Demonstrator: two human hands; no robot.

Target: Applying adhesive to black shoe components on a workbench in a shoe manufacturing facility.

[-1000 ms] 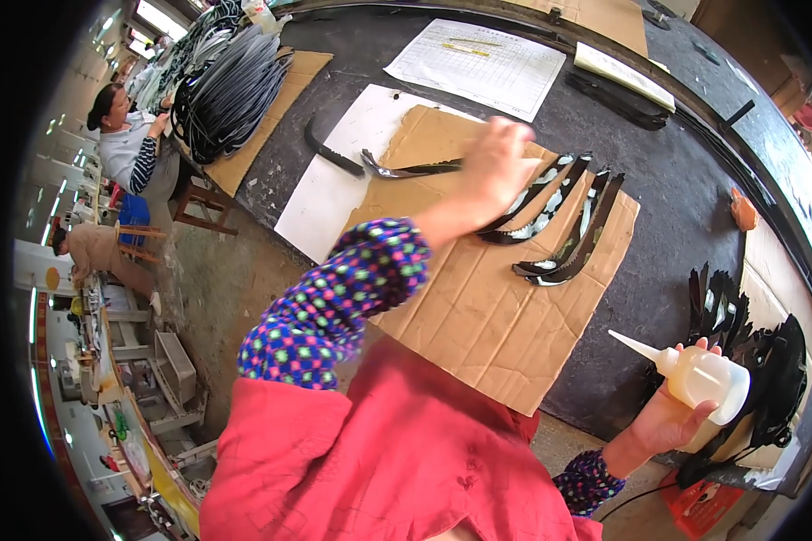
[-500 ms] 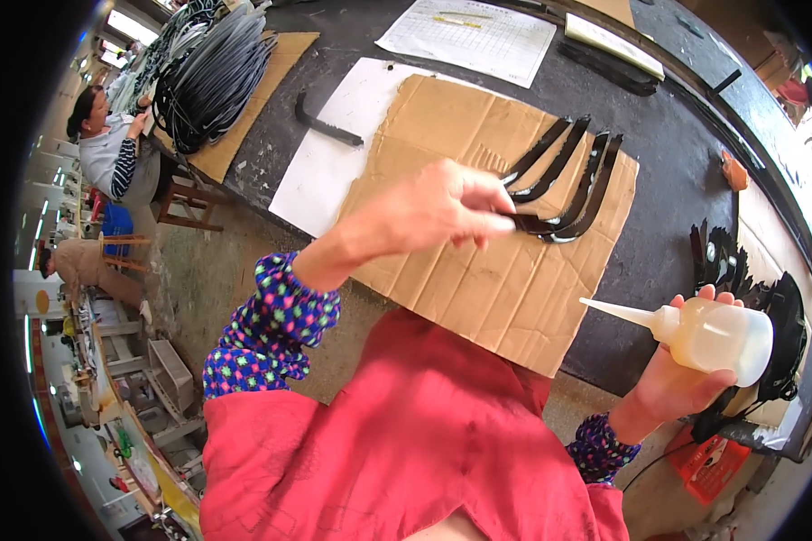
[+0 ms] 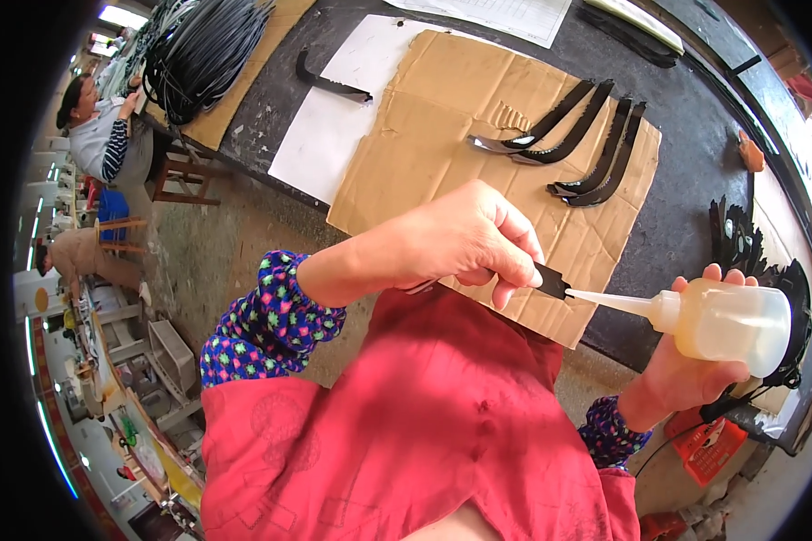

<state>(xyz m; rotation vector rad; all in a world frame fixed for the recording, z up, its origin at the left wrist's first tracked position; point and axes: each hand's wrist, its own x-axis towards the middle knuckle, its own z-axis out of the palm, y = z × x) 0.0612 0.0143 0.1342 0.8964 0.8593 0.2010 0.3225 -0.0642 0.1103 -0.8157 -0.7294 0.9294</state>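
Note:
My left hand pinches a short black strip between thumb and fingers, above the near edge of a brown cardboard sheet. At the right, my right hand is wrapped around a translucent squeeze bottle of pale yellowish liquid, tilted on its side. Its long thin nozzle points left, and the tip meets or nearly meets the strip's free end. Several curved black strips lie on the far right part of the cardboard, some with shiny wet-looking ends. The rest of the held strip is hidden behind my fingers.
A single black strip lies on a white sheet left of the cardboard. Bundled dark cords sit at the far left of the black table. Black pieces are heaped at right. A co-worker sits at far left.
My left hand has drawn back toward me from the strips on the cardboard, carrying one black strip to the nozzle. The bottle stays in my right hand. The view has shifted slightly.

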